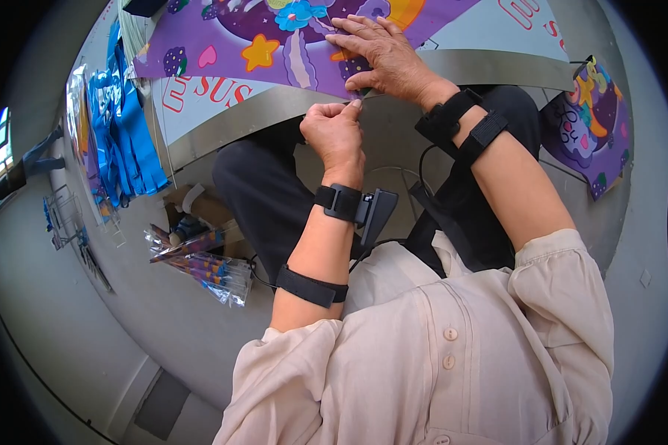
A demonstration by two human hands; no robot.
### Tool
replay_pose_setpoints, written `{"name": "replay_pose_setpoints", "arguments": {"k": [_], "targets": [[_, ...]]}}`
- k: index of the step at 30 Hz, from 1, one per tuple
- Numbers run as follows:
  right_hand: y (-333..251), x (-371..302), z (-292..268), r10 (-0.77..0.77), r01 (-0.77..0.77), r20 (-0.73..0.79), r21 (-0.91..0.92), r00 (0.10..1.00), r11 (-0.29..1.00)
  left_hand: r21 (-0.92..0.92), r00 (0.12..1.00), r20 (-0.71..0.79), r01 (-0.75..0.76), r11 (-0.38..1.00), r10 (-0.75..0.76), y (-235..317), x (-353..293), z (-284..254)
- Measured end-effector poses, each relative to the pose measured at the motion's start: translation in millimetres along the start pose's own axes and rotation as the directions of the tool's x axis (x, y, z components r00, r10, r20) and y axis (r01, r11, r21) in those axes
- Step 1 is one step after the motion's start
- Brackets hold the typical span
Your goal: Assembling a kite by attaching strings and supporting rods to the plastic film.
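A purple printed sheet (223, 55), patterned with cartoon stars, hearts and berries, lies on the table with its pointed corner toward me. It looks like a kite sail. My right hand (382, 55) rests flat on the sheet, fingers spread, its thumb close to that corner. At the table's near edge my left hand (334, 133) is closed, thumb and finger pinching the corner tip. Whatever else may be inside the left fingers is hidden. Both forearms wear black straps, and a black device (378, 215) sits at the left wrist.
Blue ribbon strips (122, 141) hang off the table's left side. Another purple printed sheet (594, 133) hangs at the right edge. The table (267, 111) has a metal rim and a pale printed top. Clear-wrapped packs (215, 271) and a cardboard box (219, 204) stand low on the left.
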State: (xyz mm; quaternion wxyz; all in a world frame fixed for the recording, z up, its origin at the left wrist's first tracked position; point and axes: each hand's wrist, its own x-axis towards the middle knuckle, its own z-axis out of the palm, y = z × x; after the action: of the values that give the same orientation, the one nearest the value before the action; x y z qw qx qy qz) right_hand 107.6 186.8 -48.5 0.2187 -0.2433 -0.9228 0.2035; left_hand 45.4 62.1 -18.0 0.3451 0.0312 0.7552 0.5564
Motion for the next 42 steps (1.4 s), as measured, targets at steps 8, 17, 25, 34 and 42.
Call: {"name": "replay_pose_setpoints", "arguments": {"k": [8,17,25,34,42], "targets": [[3.7,-4.5,-9.7,-0.024,0.020,0.059,0.068,0.998,0.998,-0.117,0.997,0.011,0.073,0.991,-0.072,-3.4,-10.3,1.2],[-36.5,-44.5,-40.8,-0.199,0.208,0.111,-0.078,0.974,0.975,-0.241,0.972,0.163,0.205,0.949,-0.169,-6.5,-31.0,-16.2],[-62.8,-41.4,-61.7,-0.402,0.375,-0.147,-0.179,0.904,0.910,-0.468,0.940,0.323,0.261,0.844,-0.112,33.0,-49.9,-46.6],[-110.7,-16.2,-131.2,-0.399,0.397,-0.416,-0.095,0.817,0.913,-0.616,0.859,0.508,0.319,0.720,0.054,96.8,-98.6,-79.4],[-165.0,16.5,-209.5,-0.406,0.482,-0.527,0.009,0.747,0.876,-0.248,0.565,0.047,-0.793,0.557,0.824,158.2,-142.5,-96.5]]}}
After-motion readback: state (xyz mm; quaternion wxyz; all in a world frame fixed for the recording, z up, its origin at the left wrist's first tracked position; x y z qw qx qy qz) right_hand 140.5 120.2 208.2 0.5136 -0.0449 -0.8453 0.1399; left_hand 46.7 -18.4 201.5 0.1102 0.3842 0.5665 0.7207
